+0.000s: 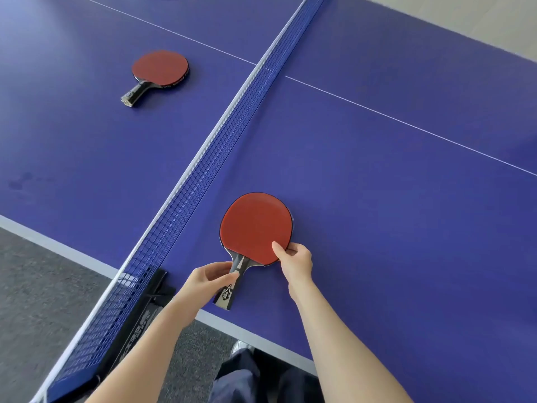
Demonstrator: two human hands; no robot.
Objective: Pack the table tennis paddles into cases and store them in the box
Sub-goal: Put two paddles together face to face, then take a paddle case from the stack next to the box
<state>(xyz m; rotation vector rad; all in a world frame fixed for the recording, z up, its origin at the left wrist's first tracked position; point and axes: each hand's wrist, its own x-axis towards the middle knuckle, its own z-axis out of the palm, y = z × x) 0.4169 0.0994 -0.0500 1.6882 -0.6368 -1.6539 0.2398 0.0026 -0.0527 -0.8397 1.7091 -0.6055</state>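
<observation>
A red-faced paddle (pixel 255 226) with a dark handle lies near the front edge of the blue table (pixel 392 199), just right of the net. My left hand (pixel 209 279) pinches its handle. My right hand (pixel 295 257) grips the lower right rim of the blade, thumb on the red rubber. A second red paddle (pixel 159 68) with a black handle lies flat on the far side of the net, at the upper left. No case or box shows in this view.
The blue net (pixel 203 170) runs diagonally from the lower left to the top middle, clamped by a black post (pixel 145 309) at the table edge. Grey carpet (pixel 35 286) lies below the table. My dark trousers (pixel 255 379) show at the bottom.
</observation>
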